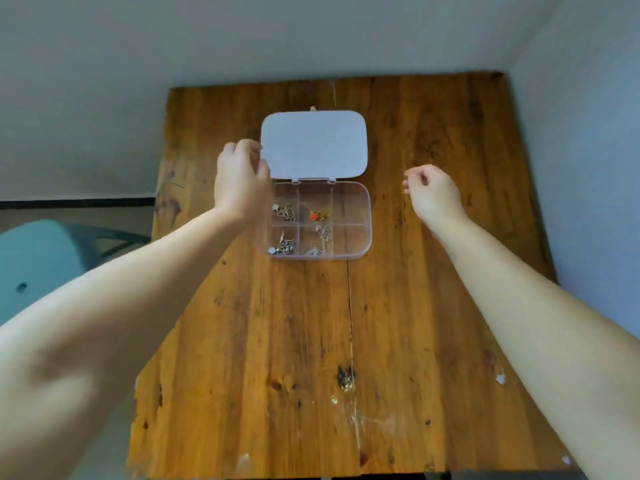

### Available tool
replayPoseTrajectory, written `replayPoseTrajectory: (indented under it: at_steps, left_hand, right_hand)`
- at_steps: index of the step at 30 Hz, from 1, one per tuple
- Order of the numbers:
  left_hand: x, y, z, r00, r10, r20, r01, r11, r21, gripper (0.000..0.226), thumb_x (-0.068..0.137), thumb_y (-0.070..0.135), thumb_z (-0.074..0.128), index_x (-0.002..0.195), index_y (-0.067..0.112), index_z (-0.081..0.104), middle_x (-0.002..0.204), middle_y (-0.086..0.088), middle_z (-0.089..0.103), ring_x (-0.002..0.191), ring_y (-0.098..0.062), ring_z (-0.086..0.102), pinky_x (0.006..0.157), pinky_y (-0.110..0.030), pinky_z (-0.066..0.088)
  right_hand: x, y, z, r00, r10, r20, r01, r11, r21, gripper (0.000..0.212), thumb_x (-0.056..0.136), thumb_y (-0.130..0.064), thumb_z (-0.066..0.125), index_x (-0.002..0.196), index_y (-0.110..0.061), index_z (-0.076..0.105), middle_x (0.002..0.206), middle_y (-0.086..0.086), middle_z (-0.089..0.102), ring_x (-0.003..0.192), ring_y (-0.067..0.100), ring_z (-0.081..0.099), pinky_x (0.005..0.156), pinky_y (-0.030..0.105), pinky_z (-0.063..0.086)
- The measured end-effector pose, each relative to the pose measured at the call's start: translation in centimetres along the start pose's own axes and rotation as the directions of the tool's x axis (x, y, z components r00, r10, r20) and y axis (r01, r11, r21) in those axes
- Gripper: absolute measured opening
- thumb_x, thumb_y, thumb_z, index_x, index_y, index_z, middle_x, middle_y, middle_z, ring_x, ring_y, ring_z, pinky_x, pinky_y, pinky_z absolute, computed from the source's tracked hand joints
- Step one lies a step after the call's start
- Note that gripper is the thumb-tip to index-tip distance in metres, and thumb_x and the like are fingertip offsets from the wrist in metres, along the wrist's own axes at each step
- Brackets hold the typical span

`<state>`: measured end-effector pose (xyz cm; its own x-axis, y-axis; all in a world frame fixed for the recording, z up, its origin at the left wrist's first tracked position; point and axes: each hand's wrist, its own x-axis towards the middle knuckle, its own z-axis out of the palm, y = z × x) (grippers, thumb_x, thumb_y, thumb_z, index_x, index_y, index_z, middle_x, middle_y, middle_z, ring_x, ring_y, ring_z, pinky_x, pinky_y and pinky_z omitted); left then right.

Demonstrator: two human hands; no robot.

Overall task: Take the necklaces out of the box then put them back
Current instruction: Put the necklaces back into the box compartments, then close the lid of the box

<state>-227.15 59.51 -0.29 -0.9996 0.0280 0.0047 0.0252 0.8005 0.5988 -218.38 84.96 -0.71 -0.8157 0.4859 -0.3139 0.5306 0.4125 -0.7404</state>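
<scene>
The left hand's [241, 181] curled fingers [254, 150] touch the left edge of the open lid [313, 145]; whether they grip it I cannot tell. The right hand [433, 192] hangs loosely curled, empty, beside the clear box [367, 220] on the tabletop [294, 341]. Necklaces [285, 212] lie in four of its six compartments; the right two are bare.

left hand [240, 181]: arm extended, fingers curled, empty | right hand [433, 192]: arm extended, loosely curled, empty
</scene>
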Motion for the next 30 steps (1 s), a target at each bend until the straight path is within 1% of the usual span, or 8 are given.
replayPoseTrajectory:
  at_steps: [3, 8, 12, 20, 22, 26, 28, 30]
  left_hand:
    - [2.2, -1.9, 0.3, 0.977, -0.170, 0.128, 0.172, 0.985, -0.008, 0.050, 0.095, 0.026, 0.047, 0.140, 0.009, 0.032, 0.141, -0.016, 0.043, 0.129, -0.030, 0.041, 0.106, -0.042, 0.036]
    - [5.0, -2.7, 0.2, 0.901, -0.331, 0.279, 0.415, 0.843, -0.341, 0.041, 0.095, 0.025, 0.048, 0.133, 0.010, 0.047, 0.134, -0.010, 0.054, 0.120, -0.028, 0.052, 0.102, -0.042, 0.044]
    - [4.9, -2.7, -0.4, 0.877, -0.323, 0.355, 0.461, 0.773, -0.436, 0.035, 0.098, 0.030, 0.039, 0.122, 0.015, 0.059, 0.123, -0.006, 0.062, 0.113, -0.027, 0.057, 0.100, -0.045, 0.044]
    - [2.7, -2.7, -1.7, 0.867, -0.267, 0.421, 0.483, 0.661, -0.574, 0.047, 0.097, 0.051, 0.024, 0.088, 0.028, 0.063, 0.100, 0.004, 0.068, 0.102, -0.013, 0.060, 0.101, -0.039, 0.040]
    - [1.5, -3.4, -1.6, 0.848, -0.223, 0.481, 0.503, 0.628, -0.594, 0.048, 0.095, 0.055, 0.025, 0.097, 0.027, 0.064, 0.107, 0.007, 0.065, 0.108, -0.010, 0.056, 0.097, -0.032, 0.038]
    - [-2.1, -4.3, -0.5, 0.810, -0.141, 0.569, 0.495, 0.684, -0.536, 0.056, 0.092, 0.059, 0.028, 0.125, 0.022, 0.053, 0.128, 0.005, 0.060, 0.117, -0.007, 0.055, 0.103, -0.033, 0.040]
    - [-3.3, -4.5, 0.0, 0.839, -0.092, 0.536, 0.389, 0.790, -0.473, 0.063, 0.094, 0.056, 0.025, 0.145, 0.018, 0.028, 0.154, -0.001, 0.029, 0.139, -0.014, 0.027, 0.116, -0.035, 0.014]
    - [-3.9, -4.7, 0.3, 0.879, -0.018, 0.476, 0.219, 0.903, -0.371, 0.061, 0.098, 0.050, 0.021, 0.148, 0.018, 0.010, 0.159, 0.003, 0.004, 0.143, -0.008, 0.005, 0.108, -0.021, 0.000]
  right_hand:
    - [3.9, -3.8, 4.3, 0.981, 0.152, 0.124, -0.172, 0.970, 0.170, 0.046, 0.099, -0.028, 0.040, 0.142, -0.013, 0.040, 0.142, 0.007, 0.049, 0.129, 0.026, 0.047, 0.105, 0.044, 0.043]
    - [5.8, -6.2, 8.5, 0.970, 0.211, 0.122, -0.240, 0.914, 0.326, 0.032, 0.097, -0.009, 0.045, 0.126, -0.006, 0.058, 0.122, 0.005, 0.063, 0.107, 0.020, 0.059, 0.073, 0.023, 0.052]
    - [5.1, -5.7, 7.7, 0.981, 0.175, 0.079, -0.191, 0.930, 0.315, 0.032, 0.095, -0.007, 0.051, 0.126, -0.012, 0.059, 0.127, 0.005, 0.063, 0.116, 0.022, 0.057, 0.086, 0.028, 0.051]
    - [1.4, -4.4, 4.9, 0.987, -0.160, -0.024, 0.161, 0.986, 0.046, 0.021, 0.092, -0.016, 0.060, 0.110, -0.010, 0.069, 0.112, 0.007, 0.069, 0.103, 0.018, 0.060, 0.083, 0.024, 0.042]
    - [-0.2, -3.7, 4.3, 0.954, -0.300, 0.009, 0.300, 0.952, -0.056, 0.021, 0.093, -0.014, 0.059, 0.110, -0.008, 0.071, 0.109, 0.005, 0.069, 0.100, 0.017, 0.059, 0.078, 0.020, 0.039]
    - [-2.9, -1.6, 4.2, 0.929, -0.347, 0.126, 0.367, 0.906, -0.212, 0.032, 0.097, -0.013, 0.050, 0.127, -0.008, 0.060, 0.117, 0.012, 0.061, 0.104, 0.021, 0.055, 0.075, 0.012, 0.036]
    - [-3.4, -0.8, 4.6, 0.924, -0.340, 0.176, 0.379, 0.883, -0.278, 0.036, 0.099, -0.014, 0.046, 0.134, -0.008, 0.053, 0.116, 0.013, 0.056, 0.100, 0.016, 0.049, 0.072, 0.006, 0.033]
    - [-3.4, -0.5, 4.8, 0.915, -0.358, 0.187, 0.402, 0.858, -0.320, 0.036, 0.100, -0.013, 0.044, 0.135, -0.009, 0.051, 0.114, 0.011, 0.052, 0.099, 0.015, 0.046, 0.070, 0.004, 0.031]
